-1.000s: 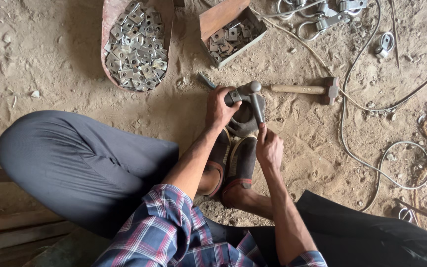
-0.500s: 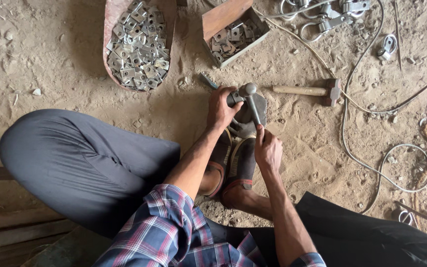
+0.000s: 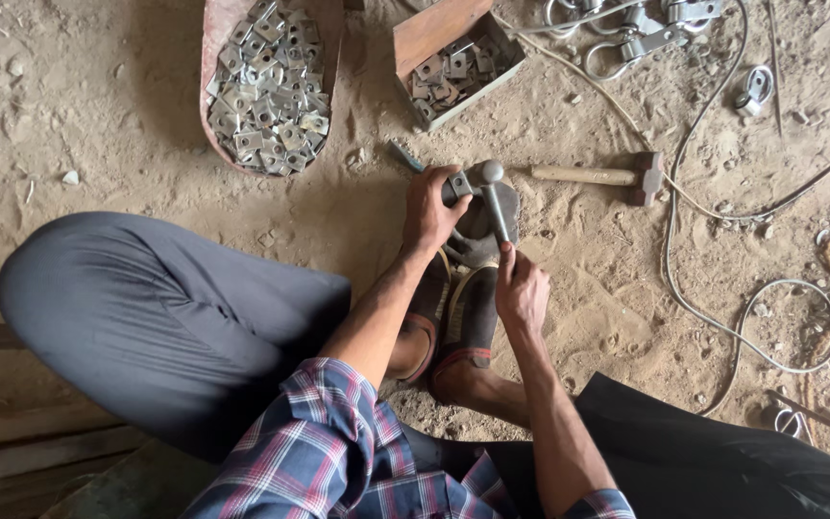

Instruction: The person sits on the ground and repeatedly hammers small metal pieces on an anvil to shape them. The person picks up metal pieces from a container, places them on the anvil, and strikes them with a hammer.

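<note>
Shirt (image 3: 338, 442) plaid red, blue, white. Trousers (image 3: 156, 317) dark grey. Ground (image 3: 98, 125) sandy brown. Far left tray (image 3: 211, 58) rust-red, holding silver-grey plates (image 3: 266, 86). Hammer handle (image 3: 583, 175) pale wood. Cable (image 3: 770, 288) on right white.

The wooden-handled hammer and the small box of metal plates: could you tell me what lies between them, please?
In the head view, only bare sandy ground separates hammer and box.
</note>
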